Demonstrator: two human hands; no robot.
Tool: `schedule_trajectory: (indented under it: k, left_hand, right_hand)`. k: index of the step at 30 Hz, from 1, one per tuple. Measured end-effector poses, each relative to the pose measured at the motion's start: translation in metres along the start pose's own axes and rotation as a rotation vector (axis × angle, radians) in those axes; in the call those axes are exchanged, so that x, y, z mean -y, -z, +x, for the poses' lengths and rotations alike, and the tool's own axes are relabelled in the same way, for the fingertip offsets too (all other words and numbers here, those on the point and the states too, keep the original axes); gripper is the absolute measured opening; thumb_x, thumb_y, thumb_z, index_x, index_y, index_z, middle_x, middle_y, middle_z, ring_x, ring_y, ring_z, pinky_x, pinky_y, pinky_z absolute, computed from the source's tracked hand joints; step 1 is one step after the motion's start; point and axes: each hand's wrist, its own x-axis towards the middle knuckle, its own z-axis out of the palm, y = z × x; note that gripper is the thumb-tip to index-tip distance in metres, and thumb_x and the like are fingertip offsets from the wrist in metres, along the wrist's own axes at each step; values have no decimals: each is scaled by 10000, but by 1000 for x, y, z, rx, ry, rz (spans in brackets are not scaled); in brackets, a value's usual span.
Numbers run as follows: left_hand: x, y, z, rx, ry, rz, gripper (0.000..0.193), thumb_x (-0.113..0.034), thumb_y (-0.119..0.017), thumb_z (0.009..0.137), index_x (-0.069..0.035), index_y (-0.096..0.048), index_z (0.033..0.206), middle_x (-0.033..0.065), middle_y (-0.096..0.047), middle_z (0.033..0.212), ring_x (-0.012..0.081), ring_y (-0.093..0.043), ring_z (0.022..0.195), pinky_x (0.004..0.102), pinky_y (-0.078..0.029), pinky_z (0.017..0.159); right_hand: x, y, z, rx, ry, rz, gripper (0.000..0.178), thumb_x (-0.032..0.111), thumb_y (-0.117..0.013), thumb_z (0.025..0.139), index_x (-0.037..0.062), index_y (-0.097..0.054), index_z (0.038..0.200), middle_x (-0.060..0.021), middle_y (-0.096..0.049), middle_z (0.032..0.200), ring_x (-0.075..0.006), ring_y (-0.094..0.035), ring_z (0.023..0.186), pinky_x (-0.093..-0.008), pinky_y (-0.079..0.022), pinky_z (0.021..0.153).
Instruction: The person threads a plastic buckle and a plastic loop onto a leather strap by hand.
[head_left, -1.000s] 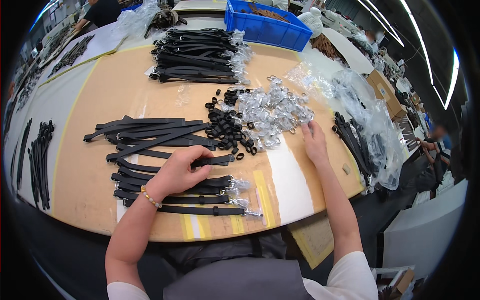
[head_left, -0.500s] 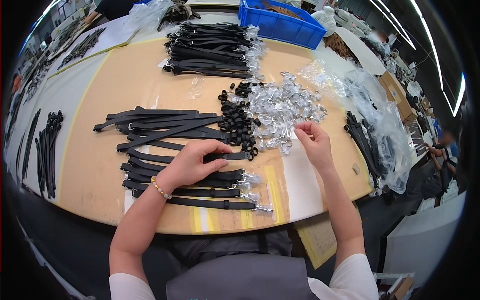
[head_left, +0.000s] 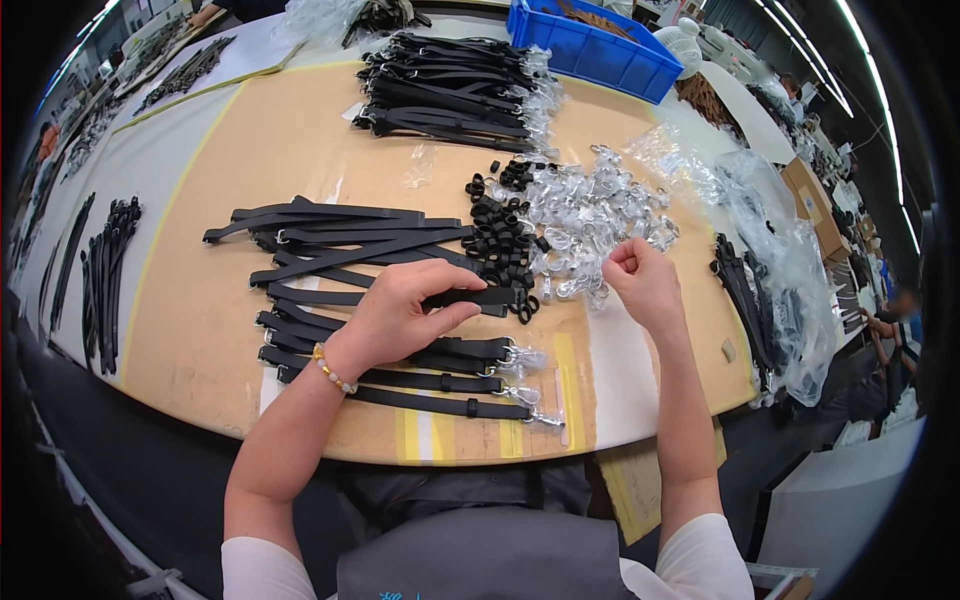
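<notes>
My left hand (head_left: 415, 305) pinches a black strap (head_left: 500, 296) near its free end, thumb below and fingers above. That end sits slightly raised above another strap. My right hand (head_left: 645, 285) is closed in a pinch at the near right edge of a pile of plastic-wrapped metal snap hooks (head_left: 590, 215); whatever is between its fingertips is hidden. Small black loops (head_left: 500, 235) are heaped between the straps and the hooks. Nearer me lie several black straps with wrapped hooks on their right ends, one strap (head_left: 430, 401) closest to the table edge.
A big bundle of finished-looking straps (head_left: 450, 90) lies at the far side beside a blue crate (head_left: 590, 50). More straps rest at left (head_left: 110, 280) and right, by crumpled clear plastic (head_left: 790, 280). Yellow tape (head_left: 567, 390) marks the near table edge. Other people work farther off.
My left hand has closed on the strap and lifted its end a little. The right hand's fingers have drawn together beside the hooks. The whole view has shifted slightly.
</notes>
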Motion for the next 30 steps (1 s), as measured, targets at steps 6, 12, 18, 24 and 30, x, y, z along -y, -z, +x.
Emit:
schedule_trajectory:
  k: [6, 12, 18, 24, 30]
  left_hand:
    - [-2, -1, 1, 45, -6, 98, 234, -84, -801, 851, -43, -731, 1070, 55, -687, 865, 139, -626, 716, 263, -471, 604]
    - [2, -3, 1, -50, -100, 53, 245, -93, -814, 838, -51, -734, 1066, 49, -687, 859, 130, -592, 664, 262, -425, 545]
    - [-14, 0, 2, -47, -78, 41, 242, -82, -828, 809, -42, -744, 1033, 57, -700, 806, 148, -622, 649, 267, -447, 540]
    - [-8, -2, 2, -212, -76, 87, 240, -61, -820, 787, -42, -748, 1016, 69, -697, 792, 157, -641, 653, 267, -467, 541]
    - [-7, -1, -2, -129, -22, 168, 229, -42, -799, 785, -28, -736, 1005, 73, -709, 833, 149, -668, 693, 261, -510, 580]
  right_hand:
    - [1, -18, -8, 47, 42, -130, 344, 281, -785, 793, 42, -648, 1000, -47, -689, 815, -167, -667, 721, -323, -526, 704]
    - [-21, -12, 7, -28, 91, 414, 234, 161, -735, 897, 10, -633, 1043, -41, -686, 861, -134, -681, 760, -253, -527, 646]
    - [48, -15, -26, 535, 82, 913, 250, 180, -696, 976, 13, -659, 1159, -45, -701, 954, -133, -723, 847, -226, -570, 682]
    - [64, -40, -35, 780, 34, 1114, 279, 175, -639, 1017, 13, -646, 1245, -62, -711, 1064, -181, -739, 985, -225, -598, 769]
    - [62, -49, -36, 789, 61, 1036, 294, 172, -627, 1025, 15, -630, 1274, -81, -695, 1165, -218, -727, 1058, -245, -604, 810]
